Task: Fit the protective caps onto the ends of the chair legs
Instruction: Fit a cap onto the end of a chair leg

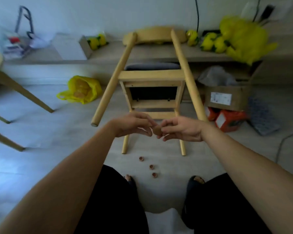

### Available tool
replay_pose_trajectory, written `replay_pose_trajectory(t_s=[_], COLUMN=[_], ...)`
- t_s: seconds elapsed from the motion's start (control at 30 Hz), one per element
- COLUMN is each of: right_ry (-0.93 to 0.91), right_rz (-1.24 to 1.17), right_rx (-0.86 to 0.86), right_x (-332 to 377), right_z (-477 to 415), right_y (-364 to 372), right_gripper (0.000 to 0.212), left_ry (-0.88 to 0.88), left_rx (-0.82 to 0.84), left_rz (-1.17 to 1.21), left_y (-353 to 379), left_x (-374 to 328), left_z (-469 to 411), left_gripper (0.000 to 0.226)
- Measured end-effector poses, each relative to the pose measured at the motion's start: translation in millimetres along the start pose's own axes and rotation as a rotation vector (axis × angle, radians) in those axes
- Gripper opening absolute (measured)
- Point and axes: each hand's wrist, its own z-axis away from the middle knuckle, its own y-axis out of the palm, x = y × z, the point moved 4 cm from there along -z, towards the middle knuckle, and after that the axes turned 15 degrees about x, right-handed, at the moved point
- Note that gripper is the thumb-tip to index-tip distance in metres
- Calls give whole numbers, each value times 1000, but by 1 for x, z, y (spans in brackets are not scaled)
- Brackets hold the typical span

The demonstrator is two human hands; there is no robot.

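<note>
A light wooden chair (pixel 150 76) lies tipped over, its back resting on a low ledge and its legs pointing toward me. Bare leg ends show at the left (pixel 94 123), lower left (pixel 124 151) and lower right (pixel 183 153). The right long leg's end is hidden behind my right hand (pixel 183 130). My left hand (pixel 134 125) and my right hand meet in front of the chair, and both pinch one small brown cap (pixel 157 130) between their fingertips. Three more brown caps (pixel 151 166) lie on the floor near my feet.
A yellow bag (pixel 81 90) lies on the floor left of the chair. Cardboard boxes (pixel 227 97) and orange cartons (pixel 230 119) stand to the right. Another wooden piece's legs (pixel 24 93) reach in from the left. Yellow items (pixel 215 42) and a white box (pixel 71 46) crowd the ledge.
</note>
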Motion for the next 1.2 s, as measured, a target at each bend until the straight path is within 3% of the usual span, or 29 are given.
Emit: replay_pose_trajectory(t_s=[0.27,0.4,0.47,0.5,0.6,0.7,0.73,0.8,1.0,1.2], right_ry=[-204,-246,-317,-368,-476,-498,-484,-404,-365,-359], right_rz=[51,91,91,73,40,93,135,219,373,647], right_rx=[-30,-40,-60,-82,-152,-229,-269,-340,-616,-1001], right_x=[53,71,79,83,87,80,78,75,64,57], right_z=[60,69,67,68,60,48,46,43,27,10], right_y=[84,107,110,109,102,85,80,63,35,22], right_gripper=[28,33,19,12,26,4,12,25,8,17], left_ry=[164,209,316,391,568,605,603,588,547,365], left_rx=[152,96,45,21,-22,-78,-106,-182,-634,-1088], left_rz=[-45,-88,-73,-43,80,95,86,41,-228,-631], left_y=[79,96,95,94,85,72,69,59,49,61], left_x=[-45,-66,-76,-80,-81,-70,-65,-56,-44,-49], left_z=[58,79,81,78,65,51,49,38,19,-5], left_gripper=[27,16,8,11,15,14,14,15,22,33])
